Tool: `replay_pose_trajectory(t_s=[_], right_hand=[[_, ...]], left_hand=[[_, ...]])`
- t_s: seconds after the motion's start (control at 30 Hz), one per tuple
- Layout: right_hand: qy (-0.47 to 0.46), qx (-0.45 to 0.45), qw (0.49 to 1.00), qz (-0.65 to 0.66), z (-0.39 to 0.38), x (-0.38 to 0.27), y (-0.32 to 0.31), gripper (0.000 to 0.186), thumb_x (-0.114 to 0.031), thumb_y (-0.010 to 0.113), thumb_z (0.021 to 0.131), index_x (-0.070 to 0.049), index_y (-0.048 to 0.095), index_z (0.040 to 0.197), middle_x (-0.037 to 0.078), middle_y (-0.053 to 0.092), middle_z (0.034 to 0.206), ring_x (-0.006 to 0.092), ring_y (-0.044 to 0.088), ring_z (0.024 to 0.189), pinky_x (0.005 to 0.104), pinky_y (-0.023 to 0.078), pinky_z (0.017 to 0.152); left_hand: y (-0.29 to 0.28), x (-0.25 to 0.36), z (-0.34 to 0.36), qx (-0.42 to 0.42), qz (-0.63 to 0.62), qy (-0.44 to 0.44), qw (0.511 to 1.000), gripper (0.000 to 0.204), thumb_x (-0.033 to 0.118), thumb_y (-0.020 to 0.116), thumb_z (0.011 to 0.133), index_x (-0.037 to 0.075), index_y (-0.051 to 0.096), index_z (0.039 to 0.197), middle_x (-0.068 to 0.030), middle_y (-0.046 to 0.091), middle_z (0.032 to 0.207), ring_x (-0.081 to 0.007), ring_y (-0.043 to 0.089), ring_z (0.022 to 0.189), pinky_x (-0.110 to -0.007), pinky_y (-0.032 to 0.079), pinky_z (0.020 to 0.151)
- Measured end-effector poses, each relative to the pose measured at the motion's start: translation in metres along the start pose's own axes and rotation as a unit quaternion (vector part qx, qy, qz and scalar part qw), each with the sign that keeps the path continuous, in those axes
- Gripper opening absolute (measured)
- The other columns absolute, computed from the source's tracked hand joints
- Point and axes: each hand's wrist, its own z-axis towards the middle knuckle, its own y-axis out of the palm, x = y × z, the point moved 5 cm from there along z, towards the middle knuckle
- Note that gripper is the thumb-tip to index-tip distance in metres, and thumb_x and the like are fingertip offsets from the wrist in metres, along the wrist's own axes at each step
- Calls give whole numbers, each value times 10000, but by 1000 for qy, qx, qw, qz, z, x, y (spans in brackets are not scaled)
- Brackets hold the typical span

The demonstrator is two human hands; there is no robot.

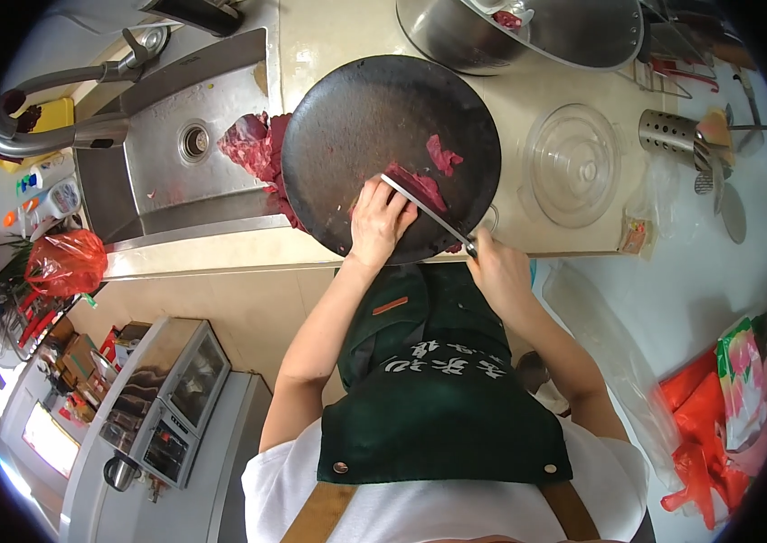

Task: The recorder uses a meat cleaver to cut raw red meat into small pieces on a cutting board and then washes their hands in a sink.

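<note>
A round dark cutting board lies on the counter. My right hand is closed round the dark handle of a knife, whose blade slants up and left across the board. My left hand presses its bent fingers on red meat at the blade's left side; much of that meat is hidden under the hand. Beyond the blade is a cut strip of red meat, and farther off a loose slice. A larger slab of raw meat lies left of the board, by the sink's edge.
The steel sink with its faucet is on the left. At the back stands a metal pot with a pan holding some meat. A clear glass lid and a perforated utensil holder are on the right. The counter's front edge touches my apron.
</note>
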Motion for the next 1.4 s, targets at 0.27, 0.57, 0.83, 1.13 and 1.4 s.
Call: replay_pose_trajectory(t_s=[0.27, 0.57, 0.83, 1.13, 1.4], right_hand=[[-51, 42, 998, -3, 47, -30, 9, 312, -165, 733, 786, -26, 495, 931, 160, 660, 744, 346, 684, 688, 441, 531, 566], [-64, 101, 992, -50, 77, -54, 16, 231, -166, 675, 810, -37, 515, 915, 151, 659, 698, 325, 686, 618, 414, 549, 533], [35, 115, 986, 112, 52, 8, 2, 224, -119, 681, 789, -43, 530, 935, 159, 644, 692, 367, 656, 647, 477, 513, 564], [0, -1, 999, 39, 9, -13, 1, 306, -101, 738, 759, -30, 511, 952, 172, 628, 684, 364, 654, 657, 459, 497, 572], [-18, 15, 1000, -1, 45, -31, 3, 297, -148, 740, 774, -40, 511, 928, 155, 661, 737, 347, 682, 687, 446, 528, 572]], left_hand=[[-5, -6, 4, -2, 7, -26, 1000, 301, 58, 763, 658, 43, 662, 942, -107, 612, 1023, -312, 576, 1003, -402, 522, 809], [-1, -2, 0, -29, -3, -6, 1000, 306, 74, 769, 678, 45, 656, 960, -104, 600, 1047, -302, 583, 1016, -397, 529, 804], [-11, -1, -2, 8, -15, 30, 999, 303, 88, 772, 717, 30, 640, 983, -115, 571, 1070, -312, 559, 1041, -410, 504, 842], [-2, -7, -6, -20, 14, 26, 999, 279, 94, 773, 686, 48, 667, 940, -89, 602, 1030, -290, 578, 1010, -396, 501, 844], [-2, -6, -3, -26, 9, 18, 999, 279, 73, 769, 676, 46, 678, 938, -91, 616, 1038, -292, 576, 1022, -398, 504, 865]])
